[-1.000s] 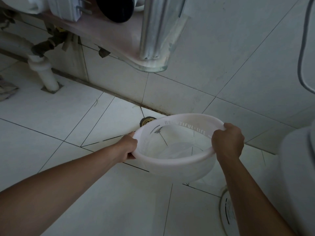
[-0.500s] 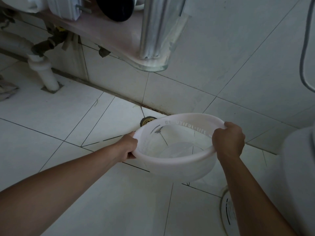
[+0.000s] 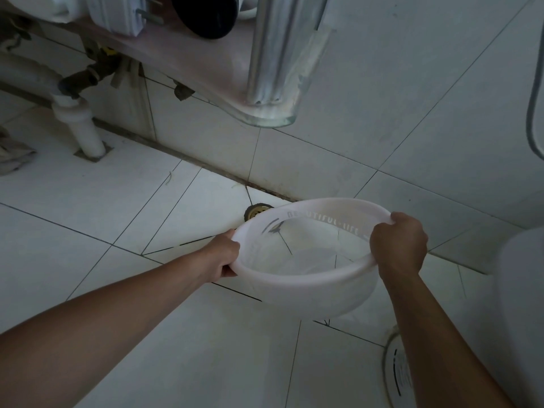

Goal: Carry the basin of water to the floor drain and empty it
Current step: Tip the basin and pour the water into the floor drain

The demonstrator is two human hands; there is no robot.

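White tiled floor (image 3: 88, 201) met a tiled wall (image 3: 412, 83); a glass shelf (image 3: 265, 119) hung above, dimly lit.

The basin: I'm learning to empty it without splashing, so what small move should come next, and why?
Probably tip the far rim down toward the floor drain. The basin is held roughly level above the tiles, left hand and right hand gripping opposite sides of the rim, and the drain shows just beyond its far left edge, so a slow pour there should land on it.

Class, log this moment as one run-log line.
stage: at drain | left hand: grips basin rim | right hand: grips rim | drain: just beyond basin
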